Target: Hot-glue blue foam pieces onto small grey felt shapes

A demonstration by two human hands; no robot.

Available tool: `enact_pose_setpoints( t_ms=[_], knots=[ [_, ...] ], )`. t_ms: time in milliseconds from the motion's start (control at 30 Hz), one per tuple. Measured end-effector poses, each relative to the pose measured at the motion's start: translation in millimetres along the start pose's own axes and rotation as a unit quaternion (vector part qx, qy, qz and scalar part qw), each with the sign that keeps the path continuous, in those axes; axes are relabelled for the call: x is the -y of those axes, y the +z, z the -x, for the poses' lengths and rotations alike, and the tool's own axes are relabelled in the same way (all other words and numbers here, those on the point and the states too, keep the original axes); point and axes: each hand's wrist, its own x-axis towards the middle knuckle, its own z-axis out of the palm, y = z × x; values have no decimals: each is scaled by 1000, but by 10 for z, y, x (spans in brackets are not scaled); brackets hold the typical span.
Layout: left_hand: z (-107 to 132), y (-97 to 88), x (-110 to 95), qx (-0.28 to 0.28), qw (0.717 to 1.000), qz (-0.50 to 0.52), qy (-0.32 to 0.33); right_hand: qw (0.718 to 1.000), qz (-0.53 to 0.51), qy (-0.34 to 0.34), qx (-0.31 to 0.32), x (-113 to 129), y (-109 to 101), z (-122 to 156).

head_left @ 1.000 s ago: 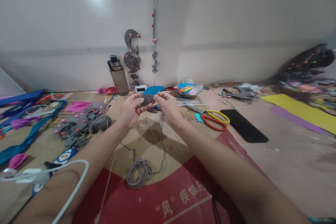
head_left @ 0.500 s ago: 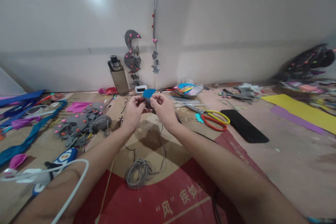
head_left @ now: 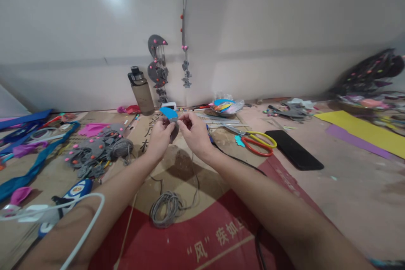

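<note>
Both of my hands meet above the middle of the cardboard-covered table. My left hand (head_left: pixel 160 136) pinches a small grey felt piece (head_left: pixel 174 130), partly hidden by my fingers. Just behind the hands shows a blue piece (head_left: pixel 168 112); whether I hold it I cannot tell. My right hand (head_left: pixel 193 132) is closed in a pinch on a thin grey string (head_left: pixel 196 173) that hangs down to a coil of string (head_left: pixel 166 208) on the cardboard below.
Scissors with a red and a yellow handle (head_left: pixel 255 140) and a black phone (head_left: pixel 293 149) lie to the right. A pile of grey felt cutouts with pink dots (head_left: pixel 95 153) sits at left. A water bottle (head_left: pixel 141 91) stands by the back wall. Yellow and purple sheets (head_left: pixel 360 132) lie far right.
The hands have drawn closer together and shifted slightly left. The blue piece behind them shows smaller and further left than a second ago. The view has tilted a little.
</note>
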Motion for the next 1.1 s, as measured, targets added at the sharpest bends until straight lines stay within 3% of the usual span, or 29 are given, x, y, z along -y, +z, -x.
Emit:
enact_pose_setpoints(
  t_ms=[267, 633, 733, 867, 933, 1100],
  knots=[
    [2, -12, -14, 20, 999, 11, -26, 998, -15, 46, -36, -147, 4, -31],
    [-13, -4, 3, 28, 996, 58, -55, 998, 31, 48, -4, -231, -22, -30],
    [-24, -34, -49, 17, 998, -14, -50, 997, 51, 53, -4, -221, -46, -38],
    [-34, -89, -179, -12, 980, -197, -3, 997, 60, 53, -5, -226, -68, -44],
    [-42, -106, -210, -2, 976, -219, -3, 997, 57, 51, 0, -226, -75, -47],
    [-56, -72, -147, 30, 990, -30, -137, 997, 56, 57, -1, -200, -85, -55]
  ],
)
